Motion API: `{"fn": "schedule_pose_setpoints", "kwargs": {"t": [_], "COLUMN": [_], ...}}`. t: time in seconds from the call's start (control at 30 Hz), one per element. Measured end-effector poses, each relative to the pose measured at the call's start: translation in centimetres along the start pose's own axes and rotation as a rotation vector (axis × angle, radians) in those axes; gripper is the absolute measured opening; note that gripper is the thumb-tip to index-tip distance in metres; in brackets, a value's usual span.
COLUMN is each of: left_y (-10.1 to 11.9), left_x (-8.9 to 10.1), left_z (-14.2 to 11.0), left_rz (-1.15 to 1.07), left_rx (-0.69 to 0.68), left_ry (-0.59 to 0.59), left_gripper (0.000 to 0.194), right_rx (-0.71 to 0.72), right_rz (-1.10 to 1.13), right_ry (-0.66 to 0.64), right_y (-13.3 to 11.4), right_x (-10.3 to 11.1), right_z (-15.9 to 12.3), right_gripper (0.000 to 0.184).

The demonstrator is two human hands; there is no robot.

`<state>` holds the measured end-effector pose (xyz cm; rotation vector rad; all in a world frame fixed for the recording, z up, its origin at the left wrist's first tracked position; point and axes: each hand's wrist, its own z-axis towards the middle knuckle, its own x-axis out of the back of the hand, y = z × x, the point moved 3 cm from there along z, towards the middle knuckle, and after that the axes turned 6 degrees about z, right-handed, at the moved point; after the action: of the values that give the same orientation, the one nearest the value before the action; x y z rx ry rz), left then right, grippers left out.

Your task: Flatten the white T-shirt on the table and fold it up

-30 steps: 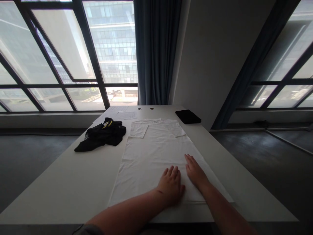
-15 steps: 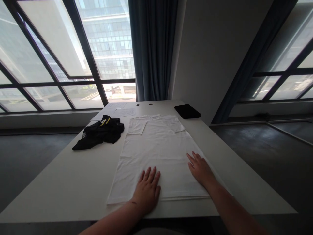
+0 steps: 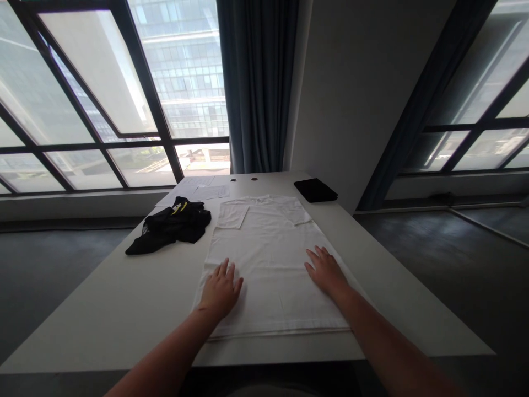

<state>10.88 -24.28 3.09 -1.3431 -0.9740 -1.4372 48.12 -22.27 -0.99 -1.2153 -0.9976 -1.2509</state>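
A white T-shirt (image 3: 268, 264) lies spread on the white table (image 3: 149, 309), its collar toward the far end and its hem near the front edge. Both short sleeves are turned in over the body. Over the shirt's left side is my left hand (image 3: 220, 288), palm down with the fingers stretched out. My right hand (image 3: 326, 270) is also palm down, fingers apart, by the shirt's right edge. Neither hand grips the cloth; whether the palms press on it is hard to make out.
Left of the shirt lies a crumpled black garment (image 3: 176, 223) with a yellow mark. Behind it are sheets of paper (image 3: 206, 191). A flat black folded item (image 3: 316, 190) sits at the far right of the table. Windows and a blue curtain (image 3: 260, 88) stand beyond.
My left hand has moved from the shirt's lower middle, near the hem, up and left to its left side. My right hand has shifted slightly up and left.
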Motion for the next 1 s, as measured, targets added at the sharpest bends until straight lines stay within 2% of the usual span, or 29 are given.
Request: {"fn": "schedule_pose_setpoints", "kwargs": {"t": [0.1, 0.2, 0.27, 0.37, 0.6, 1.0], "left_y": [-0.7, -2.5, -3.6, -5.0, -5.7, -7.4], "left_x": [-0.9, -3.1, -4.2, -4.9, -4.4, -4.3], "left_z": [3.9, 5.0, 4.8, 4.3, 4.4, 1.7], "left_rz": [-0.022, -0.034, -0.029, -0.026, -0.028, -0.026], "left_rx": [0.09, 0.14, 0.123, 0.1, 0.095, 0.12], "left_ry": [-0.047, -0.1, -0.081, -0.053, -0.079, -0.099], "left_gripper": [0.064, 0.068, 0.068, 0.066, 0.067, 0.068], "right_rx": [-0.038, -0.089, -0.1, -0.13, -0.138, -0.13], "right_rz": [0.003, -0.011, -0.022, -0.031, -0.022, -0.033], "right_ry": [-0.046, -0.1, -0.112, -0.126, -0.154, -0.132], "right_y": [-0.7, -0.4, -0.3, -0.9, -1.6, -1.5], "right_x": [0.1, -0.6, -1.0, -1.1, -0.8, -1.0], "right_z": [1.5, 1.7, 1.4, 1.0, 0.7, -1.0], "right_gripper": [0.058, 0.06, 0.061, 0.062, 0.063, 0.063]}}
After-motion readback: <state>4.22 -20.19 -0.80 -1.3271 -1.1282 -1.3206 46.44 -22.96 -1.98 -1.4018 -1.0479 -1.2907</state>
